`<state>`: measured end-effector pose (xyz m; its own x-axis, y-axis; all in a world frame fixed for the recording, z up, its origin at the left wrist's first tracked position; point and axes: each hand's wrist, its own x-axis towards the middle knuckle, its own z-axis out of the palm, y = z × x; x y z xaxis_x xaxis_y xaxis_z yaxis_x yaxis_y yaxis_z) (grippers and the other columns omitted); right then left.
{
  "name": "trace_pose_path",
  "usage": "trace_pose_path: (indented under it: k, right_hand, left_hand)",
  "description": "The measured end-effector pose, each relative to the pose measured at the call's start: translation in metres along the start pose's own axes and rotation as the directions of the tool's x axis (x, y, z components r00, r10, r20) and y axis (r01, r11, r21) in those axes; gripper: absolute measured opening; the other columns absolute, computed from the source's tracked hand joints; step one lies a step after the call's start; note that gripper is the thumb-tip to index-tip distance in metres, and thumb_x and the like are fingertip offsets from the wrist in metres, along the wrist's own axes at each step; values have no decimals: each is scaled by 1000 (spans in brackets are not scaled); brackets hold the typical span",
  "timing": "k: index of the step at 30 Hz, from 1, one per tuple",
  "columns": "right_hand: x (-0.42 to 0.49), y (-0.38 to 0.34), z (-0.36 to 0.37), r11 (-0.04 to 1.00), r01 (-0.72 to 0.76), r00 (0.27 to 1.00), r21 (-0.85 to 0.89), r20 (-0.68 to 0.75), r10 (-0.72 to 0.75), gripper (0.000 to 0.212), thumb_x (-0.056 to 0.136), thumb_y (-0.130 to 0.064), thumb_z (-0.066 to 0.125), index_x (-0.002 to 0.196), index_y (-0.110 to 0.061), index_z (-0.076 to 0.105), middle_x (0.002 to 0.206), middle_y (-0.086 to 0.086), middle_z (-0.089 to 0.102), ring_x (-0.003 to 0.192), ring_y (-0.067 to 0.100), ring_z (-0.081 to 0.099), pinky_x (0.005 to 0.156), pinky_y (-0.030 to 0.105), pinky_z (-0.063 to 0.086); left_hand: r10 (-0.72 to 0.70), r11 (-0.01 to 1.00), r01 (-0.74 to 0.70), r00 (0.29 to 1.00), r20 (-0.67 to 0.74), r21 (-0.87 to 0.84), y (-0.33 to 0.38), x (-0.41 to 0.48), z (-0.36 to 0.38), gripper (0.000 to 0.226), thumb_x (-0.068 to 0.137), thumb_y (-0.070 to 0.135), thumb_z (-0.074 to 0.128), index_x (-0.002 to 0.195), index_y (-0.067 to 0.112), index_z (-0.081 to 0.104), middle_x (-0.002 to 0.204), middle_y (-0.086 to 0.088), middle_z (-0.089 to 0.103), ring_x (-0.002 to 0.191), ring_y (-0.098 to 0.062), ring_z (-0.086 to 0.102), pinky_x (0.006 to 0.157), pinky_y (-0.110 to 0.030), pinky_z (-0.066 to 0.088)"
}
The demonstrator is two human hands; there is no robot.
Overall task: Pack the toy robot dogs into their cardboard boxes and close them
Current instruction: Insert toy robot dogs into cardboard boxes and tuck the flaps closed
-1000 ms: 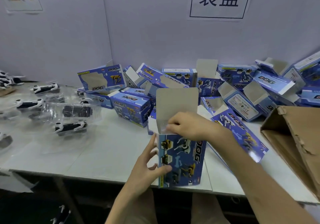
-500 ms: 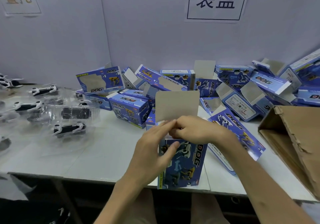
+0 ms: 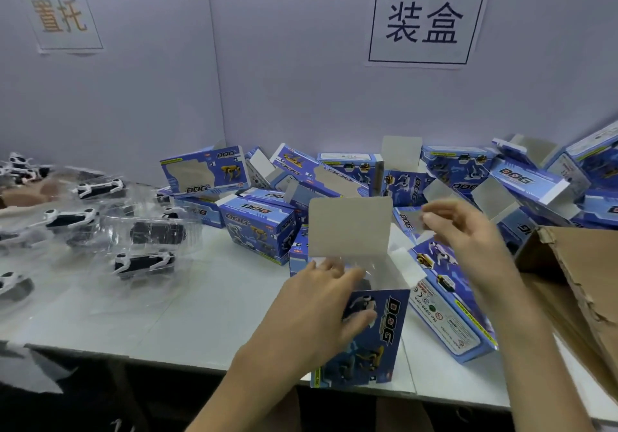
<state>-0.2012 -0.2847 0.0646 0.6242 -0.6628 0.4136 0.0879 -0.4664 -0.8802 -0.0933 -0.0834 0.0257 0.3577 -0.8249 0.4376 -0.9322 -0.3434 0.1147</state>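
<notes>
- A blue box (image 3: pixel 384 338) printed "DOG" is stood upright at the front edge of the table (image 3: pixel 207 314), in the lower centre of the frame.
- The box is gripped by the left hand (image 3: pixel 317 311): the thumb is laid across the printed front, and the fingers (image 3: pixel 334 269) are curled over the rim of the open top.
- Its grey top flap (image 3: pixel 349 227) is raised upright behind the opening. Something clear is seen inside, too blurred to be identified.
- The right hand (image 3: pixel 468 231) is held in the air just right of the flap, its fingers loosely spread with nothing gripped.
- A flattened box (image 3: pixel 451 318) is laid just right of the upright one, and a brown carton (image 3: pixel 575 284) is seen at the right edge.
- Toy robot dogs (image 3: pixel 143 262) in clear trays are spread over the left of the table, well apart from the gripped box.
- A pile of blue boxes (image 3: pixel 261 227), many with open flaps, is heaped against the wall, under a paper sign (image 3: pixel 428 22).
</notes>
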Motion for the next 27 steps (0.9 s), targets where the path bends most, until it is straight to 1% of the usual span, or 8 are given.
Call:
trace_pose_path:
  k: [1, 4, 9, 12, 16, 20, 24, 27]
  right_hand:
    - [-9, 9, 1, 998, -54, 995, 25, -84, 56, 9, 96, -24, 62, 99, -30, 67, 101, -4, 71, 101, 14, 65, 90, 34, 51]
    - [-37, 27, 17, 973, -164, 984, 164, -43, 173, 18, 103, -24, 50, 104, -30, 67, 103, -6, 74, 101, 11, 68, 88, 34, 53]
    - [-55, 30, 42, 954, -42, 995, 297, -69, 65, 33, 107, -29, 36, 118, -27, 68, 112, -12, 73, 109, 5, 65, 87, 29, 48]
    - [-60, 37, 49, 979, 48, 997, 196, -62, -37, 39, 101, -39, 36, 115, -30, 70, 116, -15, 71, 116, 5, 62, 96, 31, 46]
    - [-63, 39, 51, 989, 145, 989, 23, -4, -145, 36, 98, -34, 39, 108, -31, 74, 115, -25, 68, 121, 2, 55, 103, 28, 42]
    - [-59, 33, 47, 984, 162, 987, -76, -8, -163, 35, 96, -41, 37, 102, -39, 72, 106, -32, 67, 117, 2, 55, 104, 43, 42]
    - [-54, 27, 47, 989, 114, 993, -88, -16, -116, 34, 101, -41, 31, 121, -48, 57, 101, -27, 71, 110, 12, 62, 101, 51, 42]
    - [-54, 29, 43, 981, 144, 989, -127, -6, -146, 32, 101, -34, 33, 121, -49, 53, 98, -19, 73, 106, 9, 63, 97, 50, 45]
  left_hand:
    - [13, 999, -13, 1000, 23, 31, 0, 3, 0, 55, 94, 64, 43, 140, 35, 37, 130, 4, 57, 119, -19, 48, 98, -35, 45]
    - [40, 994, -48, 996, 77, 96, 4, 10, -2, 57, 90, 66, 48, 136, 33, 42, 125, 1, 60, 117, -22, 48, 92, -36, 46]
    - [37, 989, -52, 994, 103, 142, 7, 9, 1, 69, 83, 69, 52, 140, 33, 38, 127, -2, 59, 121, -24, 45, 95, -35, 45]
    - [33, 987, -49, 994, 103, 151, 9, 8, 3, 75, 80, 70, 53, 142, 32, 34, 131, -5, 56, 123, -26, 44, 97, -36, 45]
    - [39, 987, -50, 997, 72, 155, 11, 12, 4, 83, 81, 70, 53, 147, 29, 26, 125, -4, 61, 123, -25, 47, 98, -36, 45]
    - [4, 989, -5, 1000, 11, 145, 15, 11, 6, 76, 81, 72, 51, 136, 25, 30, 124, -2, 59, 118, -24, 48, 97, -33, 43]
    - [-10, 968, 13, 1000, -12, 250, 23, 8, 13, 70, 88, 73, 40, 134, 22, 26, 133, -12, 55, 131, -32, 40, 112, -39, 29]
    - [-11, 967, 13, 1000, -9, 256, 28, 7, 15, 81, 88, 77, 31, 148, 26, 13, 137, -16, 53, 135, -35, 35, 114, -44, 26]
